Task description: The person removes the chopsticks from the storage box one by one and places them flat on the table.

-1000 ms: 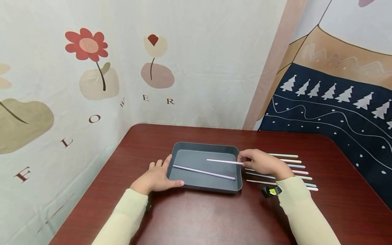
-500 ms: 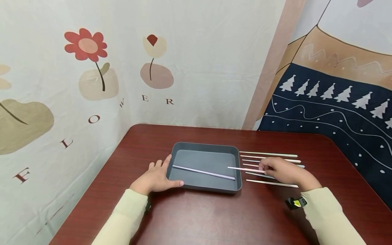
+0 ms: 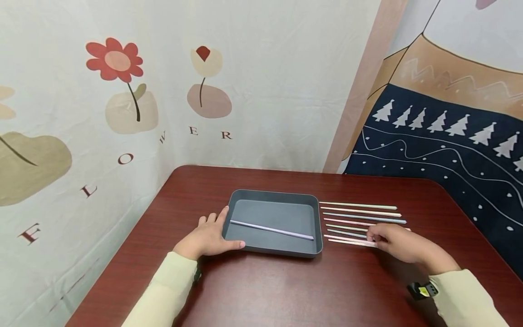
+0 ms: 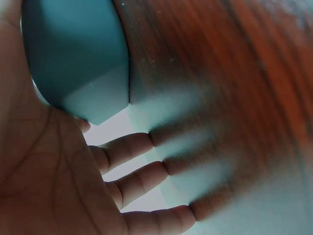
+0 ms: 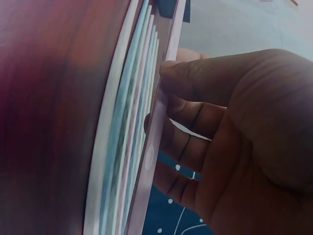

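My left hand (image 3: pixel 210 236) rests against the left side of a grey rectangular tray (image 3: pixel 275 196), fingers spread and thumb at its front rim. The left wrist view shows the palm beside the tray wall (image 4: pixel 76 49), fingers straight. A lilac chopstick (image 3: pixel 271 230) lies slantwise inside the tray. To the right of the tray, my right hand (image 3: pixel 402 243) pinches a pink chopstick (image 5: pixel 146 181) between thumb and fingers. That stick is over the near end of a row of pastel chopsticks (image 3: pixel 359 205), close to a whitish one (image 3: pixel 347 242). The hand hides their right ends.
The row holds several chopsticks, roughly parallel, their left ends near the tray's right wall. All stands on a reddish-brown wooden table (image 3: pixel 261 290). A pale printed cloth (image 3: pixel 278 91) hangs behind the table, and a dark blue one (image 3: pixel 429 150) at the right.
My right hand has carried the pink chopstick rightward and toward me, from over the tray to the near end of the row. The left hand and tray have stayed put.
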A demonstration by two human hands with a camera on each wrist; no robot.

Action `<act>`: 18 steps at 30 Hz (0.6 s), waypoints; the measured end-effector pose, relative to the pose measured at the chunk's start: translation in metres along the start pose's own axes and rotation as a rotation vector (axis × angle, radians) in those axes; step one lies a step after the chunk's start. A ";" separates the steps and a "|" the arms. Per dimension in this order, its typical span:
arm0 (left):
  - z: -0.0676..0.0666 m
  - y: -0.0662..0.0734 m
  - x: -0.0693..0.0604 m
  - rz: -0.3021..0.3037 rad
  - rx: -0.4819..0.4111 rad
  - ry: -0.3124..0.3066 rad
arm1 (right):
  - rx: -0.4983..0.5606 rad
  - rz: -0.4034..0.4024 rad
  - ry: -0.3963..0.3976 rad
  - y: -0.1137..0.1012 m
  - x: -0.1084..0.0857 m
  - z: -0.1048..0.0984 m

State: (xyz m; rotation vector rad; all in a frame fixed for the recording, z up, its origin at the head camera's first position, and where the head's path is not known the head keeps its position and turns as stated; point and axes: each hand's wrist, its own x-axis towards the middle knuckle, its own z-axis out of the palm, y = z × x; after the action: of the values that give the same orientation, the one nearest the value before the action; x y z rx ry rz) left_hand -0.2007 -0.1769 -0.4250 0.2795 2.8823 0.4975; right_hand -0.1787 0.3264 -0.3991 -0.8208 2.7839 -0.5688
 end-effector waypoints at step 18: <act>0.001 -0.001 0.000 0.009 -0.007 0.002 | 0.059 0.035 -0.057 0.011 -0.016 0.014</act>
State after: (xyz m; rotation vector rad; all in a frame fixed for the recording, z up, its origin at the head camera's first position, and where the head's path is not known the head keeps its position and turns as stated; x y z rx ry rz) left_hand -0.2011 -0.1777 -0.4261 0.2909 2.8824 0.5093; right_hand -0.1666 0.3396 -0.4149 -0.7629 2.7111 -0.6082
